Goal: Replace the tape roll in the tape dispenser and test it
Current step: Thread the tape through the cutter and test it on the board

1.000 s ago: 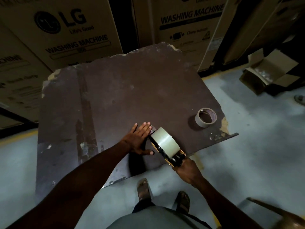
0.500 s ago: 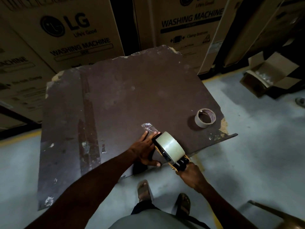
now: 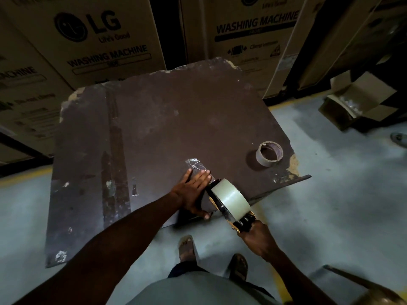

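Our left hand (image 3: 193,190) lies flat, released, on the tape strip (image 3: 196,164) on the desk (image 3: 154,128); our right hand (image 3: 256,237) grasps the dispenser (image 3: 231,202). 1 spent roll (image 3: 269,153) sits far right.

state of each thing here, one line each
dispenser: loaded with a full roll, nose down on the board
tape strip: stuck on the board, wrinkled
old roll: nearly spent, lying flat
left hand: flat, pressing the strip
right hand: gripping the dispenser handle
small box: flaps open
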Tool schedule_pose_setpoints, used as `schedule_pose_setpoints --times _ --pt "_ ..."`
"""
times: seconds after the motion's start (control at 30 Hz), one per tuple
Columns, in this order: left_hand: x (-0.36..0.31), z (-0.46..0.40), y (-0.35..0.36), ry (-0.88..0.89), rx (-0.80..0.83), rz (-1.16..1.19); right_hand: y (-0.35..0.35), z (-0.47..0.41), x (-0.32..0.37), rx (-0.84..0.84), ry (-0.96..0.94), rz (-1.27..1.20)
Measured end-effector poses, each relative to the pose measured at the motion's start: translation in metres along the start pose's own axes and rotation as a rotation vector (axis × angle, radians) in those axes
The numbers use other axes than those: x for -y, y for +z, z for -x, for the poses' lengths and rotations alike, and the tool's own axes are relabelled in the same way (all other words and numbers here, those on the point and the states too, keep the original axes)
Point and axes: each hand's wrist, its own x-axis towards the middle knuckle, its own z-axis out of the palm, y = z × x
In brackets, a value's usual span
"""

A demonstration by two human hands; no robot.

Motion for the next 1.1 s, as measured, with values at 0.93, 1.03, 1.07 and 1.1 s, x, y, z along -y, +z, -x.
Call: schedule_pose_setpoints --times 0.93,1.03,1.07,1.1 --pt "-0.060 0.006 0.024 0.140 -0.103 -0.064 0.010 0.034 -0.071 -0.065 -0.006 0.065" --pt "-0.064 0.009 0.018 0.114 -0.056 -0.074 0.008 0.037 -0.071 -0.083 -0.020 0.039" --pt "-0.066 0.009 0.016 0.097 -0.076 -0.084 0.006 0.039 -0.070 -0.085 -0.029 0.028" --pt "-0.067 0.010 0.017 0.087 -0.094 -0.092 0.004 0.041 -0.070 -0.079 -0.038 0.007"
